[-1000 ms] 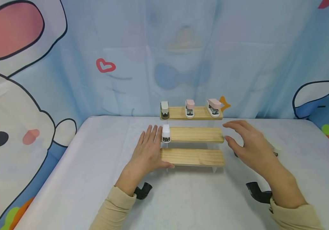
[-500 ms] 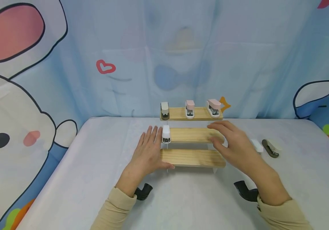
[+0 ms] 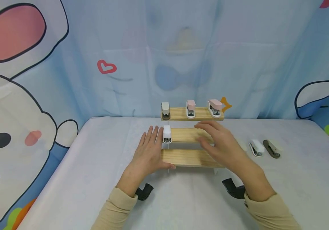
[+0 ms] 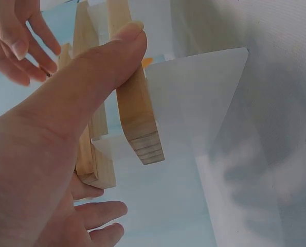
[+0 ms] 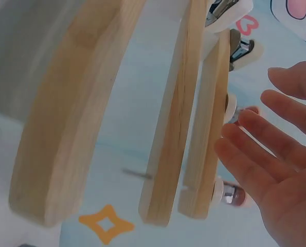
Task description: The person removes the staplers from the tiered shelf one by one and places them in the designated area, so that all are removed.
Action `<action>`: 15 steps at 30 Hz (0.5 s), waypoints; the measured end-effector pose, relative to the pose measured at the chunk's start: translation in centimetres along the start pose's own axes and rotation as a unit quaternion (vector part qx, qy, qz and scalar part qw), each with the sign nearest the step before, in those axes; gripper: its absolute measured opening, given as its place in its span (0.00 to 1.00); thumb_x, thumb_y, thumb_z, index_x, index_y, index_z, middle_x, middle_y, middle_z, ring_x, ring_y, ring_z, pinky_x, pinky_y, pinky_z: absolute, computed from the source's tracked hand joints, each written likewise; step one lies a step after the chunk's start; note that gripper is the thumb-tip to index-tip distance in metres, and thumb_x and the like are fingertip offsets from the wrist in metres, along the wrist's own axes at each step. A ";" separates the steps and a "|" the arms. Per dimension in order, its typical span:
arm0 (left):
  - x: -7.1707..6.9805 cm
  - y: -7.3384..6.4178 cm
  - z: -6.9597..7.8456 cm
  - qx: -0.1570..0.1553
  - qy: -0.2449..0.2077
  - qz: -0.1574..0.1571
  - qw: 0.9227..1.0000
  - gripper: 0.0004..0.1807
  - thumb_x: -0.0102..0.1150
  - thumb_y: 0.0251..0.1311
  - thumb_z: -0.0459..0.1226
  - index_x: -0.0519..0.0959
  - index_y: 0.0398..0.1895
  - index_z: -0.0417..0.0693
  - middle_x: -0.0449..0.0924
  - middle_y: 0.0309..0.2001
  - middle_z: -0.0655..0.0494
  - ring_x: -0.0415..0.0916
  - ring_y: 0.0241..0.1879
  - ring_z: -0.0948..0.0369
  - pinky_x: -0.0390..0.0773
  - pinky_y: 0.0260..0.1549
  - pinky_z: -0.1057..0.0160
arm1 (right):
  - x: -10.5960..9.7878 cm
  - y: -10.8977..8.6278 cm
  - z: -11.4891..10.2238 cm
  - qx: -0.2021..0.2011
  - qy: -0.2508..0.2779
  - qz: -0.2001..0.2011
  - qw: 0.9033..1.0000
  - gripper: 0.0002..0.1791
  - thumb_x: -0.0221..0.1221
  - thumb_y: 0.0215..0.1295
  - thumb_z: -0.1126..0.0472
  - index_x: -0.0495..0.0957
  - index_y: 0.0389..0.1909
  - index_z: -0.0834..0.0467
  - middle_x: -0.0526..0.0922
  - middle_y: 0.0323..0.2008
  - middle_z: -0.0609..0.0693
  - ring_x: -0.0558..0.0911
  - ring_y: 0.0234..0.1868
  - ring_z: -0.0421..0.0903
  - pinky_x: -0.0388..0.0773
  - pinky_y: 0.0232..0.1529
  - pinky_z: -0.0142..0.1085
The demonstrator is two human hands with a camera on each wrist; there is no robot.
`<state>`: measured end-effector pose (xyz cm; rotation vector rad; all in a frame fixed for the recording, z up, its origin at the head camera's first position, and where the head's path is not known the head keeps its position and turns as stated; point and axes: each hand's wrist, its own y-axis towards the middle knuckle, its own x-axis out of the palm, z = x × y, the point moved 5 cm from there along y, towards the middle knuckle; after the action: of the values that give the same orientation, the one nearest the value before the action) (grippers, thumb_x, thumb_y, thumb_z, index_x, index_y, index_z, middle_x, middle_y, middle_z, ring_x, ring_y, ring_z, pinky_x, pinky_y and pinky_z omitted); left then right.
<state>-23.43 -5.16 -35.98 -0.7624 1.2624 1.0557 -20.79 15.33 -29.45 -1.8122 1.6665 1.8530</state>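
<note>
A three-step wooden rack stands on the table; its middle plank (image 3: 183,135) bears a white stapler (image 3: 167,134) at the left end. My left hand (image 3: 148,153) lies along the rack's left side with straight fingers beside that stapler. Its thumb (image 4: 91,72) touches the bottom plank (image 4: 137,113). Over the right half of the middle plank hovers my right hand (image 3: 221,142), fingers loosely bent and nothing in them. On the top plank (image 3: 177,112) sit a grey-and-white stapler (image 3: 165,110) and two pink ones, a middle stapler (image 3: 190,109) and a right-hand stapler (image 3: 215,108).
Right of the rack, a white stapler (image 3: 257,148) and a dark-based cream stapler (image 3: 272,149) lie on the white tablecloth (image 3: 302,179). Another pale thing (image 3: 242,145) is mostly hidden behind the right arm. A printed blue curtain (image 3: 124,89) hangs behind.
My right hand has moved left from beside the rack to over the middle plank, uncovering staplers on the table at right. The left hand has stayed in place.
</note>
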 end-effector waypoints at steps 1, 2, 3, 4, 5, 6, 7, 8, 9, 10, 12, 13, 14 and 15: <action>0.0 0.0 0.0 0.000 0.000 0.001 1.000 0.75 0.73 0.36 0.68 0.41 0.80 0.42 0.43 0.80 0.43 0.35 0.80 0.48 0.43 0.78 0.47 | 0.2 0.2 -0.1 -0.001 0.003 0.000 1.000 0.19 0.66 0.59 0.71 0.79 0.52 0.63 0.80 0.52 0.57 0.81 0.52 0.56 0.82 0.47 0.50; 0.0 0.0 -0.1 -0.001 -0.001 0.001 1.000 0.75 0.73 0.36 0.68 0.41 0.80 0.42 0.43 0.80 0.43 0.35 0.80 0.48 0.43 0.78 0.47 | 0.4 0.4 -0.3 -0.003 0.006 -0.001 1.000 0.19 0.66 0.59 0.71 0.79 0.52 0.63 0.81 0.52 0.58 0.81 0.52 0.56 0.82 0.47 0.50; 0.0 0.0 -0.1 -0.001 -0.002 0.002 1.000 0.75 0.73 0.36 0.68 0.42 0.80 0.41 0.43 0.80 0.43 0.35 0.80 0.48 0.44 0.78 0.47 | 0.5 0.6 -0.4 -0.004 0.008 -0.002 1.000 0.19 0.66 0.59 0.71 0.79 0.52 0.63 0.81 0.52 0.58 0.82 0.52 0.56 0.82 0.47 0.50; 0.0 0.0 -0.1 0.000 -0.003 0.003 1.000 0.75 0.73 0.36 0.68 0.42 0.80 0.41 0.44 0.80 0.43 0.36 0.80 0.48 0.44 0.78 0.47 | 0.7 0.7 -0.5 -0.004 0.011 -0.003 1.000 0.18 0.66 0.60 0.71 0.79 0.52 0.63 0.81 0.52 0.58 0.81 0.52 0.56 0.82 0.47 0.50; 0.0 0.0 -0.1 0.000 -0.004 0.003 1.000 0.75 0.73 0.36 0.68 0.42 0.80 0.41 0.44 0.80 0.42 0.36 0.80 0.48 0.44 0.78 0.47 | 0.9 0.9 -0.6 -0.003 0.014 -0.006 1.000 0.18 0.65 0.60 0.71 0.79 0.52 0.63 0.81 0.52 0.58 0.81 0.52 0.56 0.82 0.48 0.50; 0.0 0.0 -0.1 0.001 -0.004 0.003 1.000 0.75 0.73 0.36 0.68 0.42 0.80 0.41 0.44 0.80 0.42 0.36 0.80 0.48 0.44 0.78 0.47 | 1.1 1.0 -0.7 -0.001 0.019 -0.007 1.000 0.18 0.65 0.60 0.70 0.79 0.52 0.63 0.80 0.53 0.58 0.81 0.53 0.56 0.82 0.48 0.50; 0.0 0.0 -0.1 0.002 -0.003 0.003 1.000 0.75 0.73 0.37 0.68 0.42 0.80 0.41 0.43 0.80 0.42 0.36 0.80 0.48 0.44 0.78 0.47 | 1.3 1.1 -0.8 0.000 0.023 -0.010 1.000 0.18 0.65 0.61 0.70 0.79 0.53 0.63 0.80 0.53 0.58 0.81 0.53 0.56 0.82 0.49 0.50; 0.0 0.0 -0.1 0.002 -0.003 0.002 1.000 0.75 0.73 0.37 0.68 0.41 0.80 0.41 0.43 0.80 0.42 0.36 0.80 0.48 0.44 0.78 0.47 | 1.5 1.2 -0.9 0.001 0.026 -0.013 1.000 0.18 0.65 0.61 0.70 0.79 0.53 0.63 0.80 0.53 0.58 0.81 0.54 0.56 0.82 0.50 0.50; 0.0 0.0 -0.1 0.002 -0.001 -0.001 1.000 0.75 0.72 0.37 0.68 0.41 0.80 0.42 0.42 0.80 0.43 0.35 0.80 0.48 0.43 0.78 0.47 | 1.6 1.3 -1.0 0.003 0.030 -0.015 0.999 0.18 0.65 0.62 0.69 0.79 0.54 0.63 0.80 0.54 0.58 0.81 0.54 0.56 0.81 0.51 0.51; 0.0 0.0 -0.1 0.002 -0.001 -0.003 1.000 0.75 0.72 0.37 0.69 0.40 0.80 0.42 0.42 0.80 0.43 0.34 0.80 0.48 0.43 0.78 0.47 | 1.8 1.4 -1.1 0.005 0.035 -0.018 0.999 0.18 0.65 0.62 0.69 0.79 0.54 0.62 0.80 0.54 0.58 0.80 0.55 0.56 0.81 0.52 0.51; 0.0 0.0 -0.1 0.001 0.001 -0.004 1.000 0.75 0.71 0.38 0.69 0.39 0.80 0.42 0.41 0.80 0.43 0.33 0.80 0.49 0.43 0.78 0.47 | 2.2 1.6 -1.2 0.007 0.044 -0.023 0.999 0.18 0.64 0.63 0.68 0.78 0.54 0.62 0.79 0.55 0.57 0.80 0.56 0.56 0.80 0.53 0.51; 0.0 0.0 -0.1 0.000 0.001 -0.005 1.000 0.75 0.71 0.38 0.69 0.39 0.80 0.43 0.41 0.80 0.43 0.33 0.80 0.49 0.43 0.78 0.47 | 2.4 1.7 -1.3 0.008 0.048 -0.025 0.998 0.18 0.64 0.63 0.68 0.78 0.54 0.62 0.79 0.55 0.57 0.80 0.56 0.56 0.80 0.54 0.51; 0.0 0.0 -0.1 0.000 0.001 -0.005 1.000 0.75 0.71 0.38 0.69 0.39 0.80 0.43 0.41 0.80 0.43 0.33 0.80 0.49 0.43 0.78 0.47 | 2.7 1.8 -1.3 0.009 0.053 -0.026 0.998 0.18 0.64 0.63 0.68 0.78 0.54 0.62 0.79 0.55 0.57 0.80 0.56 0.55 0.80 0.54 0.51; 0.0 0.0 -0.1 0.000 0.001 -0.005 1.000 0.75 0.71 0.38 0.69 0.39 0.80 0.43 0.41 0.80 0.43 0.33 0.80 0.49 0.43 0.78 0.47 | 2.9 1.9 -1.4 0.009 0.058 -0.028 0.998 0.18 0.64 0.63 0.68 0.78 0.54 0.62 0.79 0.54 0.57 0.80 0.56 0.55 0.80 0.55 0.50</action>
<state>-23.51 -5.23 -36.02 -0.7690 1.2588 1.0465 -22.03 11.85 -30.03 -1.9725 1.6423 1.7375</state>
